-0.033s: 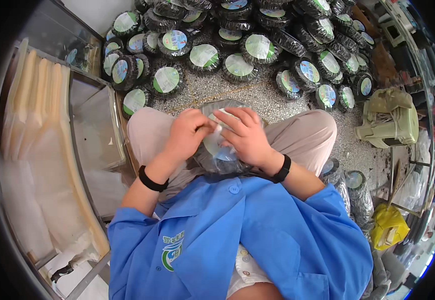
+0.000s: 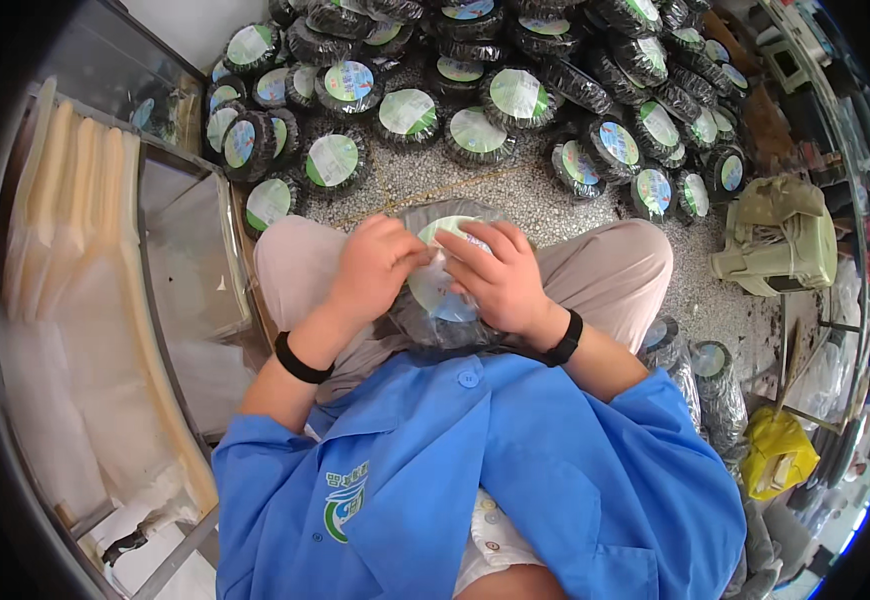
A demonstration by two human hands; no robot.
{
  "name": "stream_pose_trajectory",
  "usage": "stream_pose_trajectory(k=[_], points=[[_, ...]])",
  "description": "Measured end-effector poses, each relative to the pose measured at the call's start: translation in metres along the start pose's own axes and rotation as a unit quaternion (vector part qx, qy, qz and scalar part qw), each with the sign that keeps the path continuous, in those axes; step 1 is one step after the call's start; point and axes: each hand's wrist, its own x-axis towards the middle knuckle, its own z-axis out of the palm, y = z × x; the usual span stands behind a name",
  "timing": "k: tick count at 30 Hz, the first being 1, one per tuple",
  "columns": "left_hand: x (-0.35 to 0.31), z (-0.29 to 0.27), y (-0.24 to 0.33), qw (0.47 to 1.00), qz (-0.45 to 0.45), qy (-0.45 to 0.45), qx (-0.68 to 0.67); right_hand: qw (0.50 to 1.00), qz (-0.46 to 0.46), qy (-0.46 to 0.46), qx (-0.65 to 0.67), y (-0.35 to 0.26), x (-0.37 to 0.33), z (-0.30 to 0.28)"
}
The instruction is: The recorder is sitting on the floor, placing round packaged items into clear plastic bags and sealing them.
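Note:
A round bundle wrapped in dark clear film (image 2: 415, 328) rests in my lap, with a large round green, white and blue label (image 2: 447, 302) on top. At the label's upper left edge, my left hand (image 2: 380, 262) is closed in a pinch. Something small and whitish shows by its fingertips, too small to name. Over the label's right side lies my right hand (image 2: 503, 275), its fingers stretched out and apart, their tips close to the left fingertips. What lies under the right palm is hidden.
Many similar black-wrapped rounds with labels (image 2: 408, 112) are piled on the speckled floor (image 2: 405, 180) ahead. Beige sheets (image 2: 85, 200) stand in a rack at left. To the right are a green plastic stool (image 2: 780, 235), wrapped rolls (image 2: 712, 385) and a yellow bag (image 2: 778, 455).
My right fingers have shifted slightly right and down across the label, baring more of its top. The left hand has moved very little, and the bundle stays put.

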Motion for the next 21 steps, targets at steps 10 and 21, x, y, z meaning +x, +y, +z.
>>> stream_pose_trajectory(k=[10, 21], points=[[-0.027, -0.03, -0.009, 0.971, -0.168, -0.154, 0.072, 0.651, 0.431, -0.071, 0.621, 0.023, -0.016, -0.064], [-0.009, 0.01, 0.001, 0.94, -0.255, -0.179, -0.137, 0.939, 0.134, -0.072, 0.31, -0.018, -0.022, 0.03]])
